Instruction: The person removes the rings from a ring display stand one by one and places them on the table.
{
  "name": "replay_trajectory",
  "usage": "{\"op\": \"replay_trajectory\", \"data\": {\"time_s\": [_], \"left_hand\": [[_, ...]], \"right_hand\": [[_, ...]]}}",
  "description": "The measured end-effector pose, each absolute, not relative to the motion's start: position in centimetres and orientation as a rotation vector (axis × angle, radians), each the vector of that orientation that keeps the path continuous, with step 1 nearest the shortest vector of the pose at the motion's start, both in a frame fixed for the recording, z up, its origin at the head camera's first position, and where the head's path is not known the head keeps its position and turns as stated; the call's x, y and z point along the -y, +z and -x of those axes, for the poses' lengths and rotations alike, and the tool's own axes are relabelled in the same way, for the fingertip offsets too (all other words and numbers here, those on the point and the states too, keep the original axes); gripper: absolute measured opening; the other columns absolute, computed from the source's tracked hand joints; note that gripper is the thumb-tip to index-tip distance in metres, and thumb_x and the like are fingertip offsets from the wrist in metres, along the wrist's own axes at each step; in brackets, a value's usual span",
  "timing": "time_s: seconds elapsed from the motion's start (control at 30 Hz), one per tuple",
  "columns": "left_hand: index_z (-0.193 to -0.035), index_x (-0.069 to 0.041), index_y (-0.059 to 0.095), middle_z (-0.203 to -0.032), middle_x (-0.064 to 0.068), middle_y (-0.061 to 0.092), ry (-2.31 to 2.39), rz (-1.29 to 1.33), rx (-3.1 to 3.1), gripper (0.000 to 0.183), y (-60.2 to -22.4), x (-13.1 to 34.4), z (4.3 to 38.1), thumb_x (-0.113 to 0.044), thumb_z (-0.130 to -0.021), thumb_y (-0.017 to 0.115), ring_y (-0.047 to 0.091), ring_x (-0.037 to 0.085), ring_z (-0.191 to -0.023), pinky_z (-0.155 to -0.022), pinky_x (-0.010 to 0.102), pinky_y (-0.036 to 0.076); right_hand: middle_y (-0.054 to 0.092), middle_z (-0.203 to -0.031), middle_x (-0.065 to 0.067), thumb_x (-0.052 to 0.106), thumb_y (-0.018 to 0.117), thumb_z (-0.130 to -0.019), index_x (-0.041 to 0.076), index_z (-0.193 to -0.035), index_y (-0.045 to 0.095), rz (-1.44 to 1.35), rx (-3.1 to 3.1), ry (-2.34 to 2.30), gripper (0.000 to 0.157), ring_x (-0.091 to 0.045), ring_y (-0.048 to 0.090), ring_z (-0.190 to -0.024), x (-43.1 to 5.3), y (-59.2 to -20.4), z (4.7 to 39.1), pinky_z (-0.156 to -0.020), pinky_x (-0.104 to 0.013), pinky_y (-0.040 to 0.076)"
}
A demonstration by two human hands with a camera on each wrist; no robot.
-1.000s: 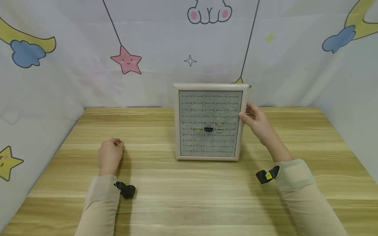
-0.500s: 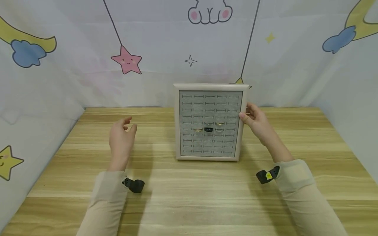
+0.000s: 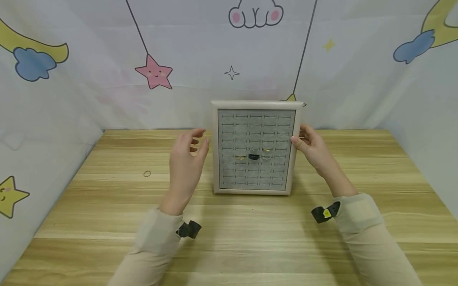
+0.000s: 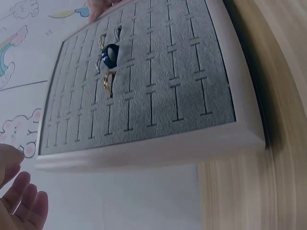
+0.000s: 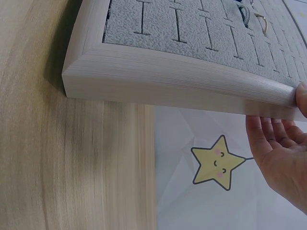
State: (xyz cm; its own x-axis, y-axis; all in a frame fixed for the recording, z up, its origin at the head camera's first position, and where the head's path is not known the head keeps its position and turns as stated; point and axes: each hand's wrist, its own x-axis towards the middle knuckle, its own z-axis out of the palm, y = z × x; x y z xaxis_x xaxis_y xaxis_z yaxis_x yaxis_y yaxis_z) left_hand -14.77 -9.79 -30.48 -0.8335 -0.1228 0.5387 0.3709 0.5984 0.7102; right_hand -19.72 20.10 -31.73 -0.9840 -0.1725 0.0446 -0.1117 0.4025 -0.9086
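Observation:
A ring display board [image 3: 255, 171], grey and slotted within a pale frame, stands upright on the table. Several rings sit in its middle slots, among them a wide dark ring [image 4: 110, 56] and an ornate gold ring [image 4: 108, 84]. My right hand [image 3: 315, 153] grips the board's right edge, thumb on the front and fingers [image 5: 259, 136] behind. Just off the left edge is my left hand [image 3: 187, 167], its fingers loosely bent with nothing held; a gap shows between it and the frame. One thin ring [image 3: 147, 173] lies on the table left of that hand.
The wooden table [image 3: 229, 246] reaches back to a white cloth backdrop [image 3: 193, 51] printed with stars, clouds and moons. Cloth sides also rise at the left and right. Each wrist carries a small black camera [image 3: 189, 229].
My left hand has let go of the thin ring, leaving it on the table, and moved right to beside the board's left edge. The right hand keeps its hold on the board.

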Motion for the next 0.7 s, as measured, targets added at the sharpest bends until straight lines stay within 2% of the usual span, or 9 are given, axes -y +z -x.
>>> {"op": "replay_trajectory", "data": {"time_s": [0.4, 0.7], "left_hand": [[-0.115, -0.007, 0.066, -0.105, 0.007, 0.066, -0.959, 0.464, 2.52, 0.027, -32.4, 6.1, 14.0, -0.018, -0.09, 0.066, 0.06, 0.02, -0.092, -0.074, 0.03, 0.053], [-0.118, -0.01, 0.065, -0.108, 0.006, 0.065, -0.939, 0.447, 2.642, 0.032, -33.7, 4.8, 14.6, -0.025, -0.089, 0.067, 0.062, 0.021, -0.102, -0.089, 0.034, 0.052]], "right_hand": [[0.047, -0.127, -0.021, 0.023, 0.044, -0.102, -0.003, -0.146, 0.028, 0.28, -2.598, -1.661, 0.053, 0.004, 0.05, -0.096, -20.2, -31.8, 19.8, -0.082, -0.005, 0.043], [0.048, -0.126, -0.018, 0.024, 0.043, -0.102, -0.003, -0.146, 0.028, 0.3, -2.591, -1.665, 0.053, 0.005, 0.05, -0.096, -20.1, -31.9, 19.9, -0.082, -0.006, 0.044]]}}
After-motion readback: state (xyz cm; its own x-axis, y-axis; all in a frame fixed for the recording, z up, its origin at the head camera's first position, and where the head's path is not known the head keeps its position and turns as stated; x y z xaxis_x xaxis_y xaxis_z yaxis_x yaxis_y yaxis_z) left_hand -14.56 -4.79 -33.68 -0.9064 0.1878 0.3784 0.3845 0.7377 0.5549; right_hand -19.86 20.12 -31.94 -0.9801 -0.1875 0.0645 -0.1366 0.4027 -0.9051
